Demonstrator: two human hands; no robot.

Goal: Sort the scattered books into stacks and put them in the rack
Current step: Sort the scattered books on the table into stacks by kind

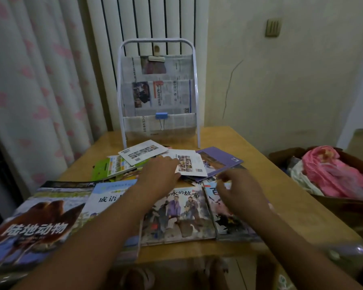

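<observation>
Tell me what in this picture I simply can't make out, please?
- Head view: the title of the pale blue book is covered by the left forearm.
- The pile under the left hand hides its lower books.
- The camel book is cut off by the left edge.
- Right hand: blurred, so its grip is unclear.
- Rack newsprint is too small to read.

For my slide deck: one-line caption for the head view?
Both hands, left hand and right hand, reach over scattered books before the rack.
</observation>
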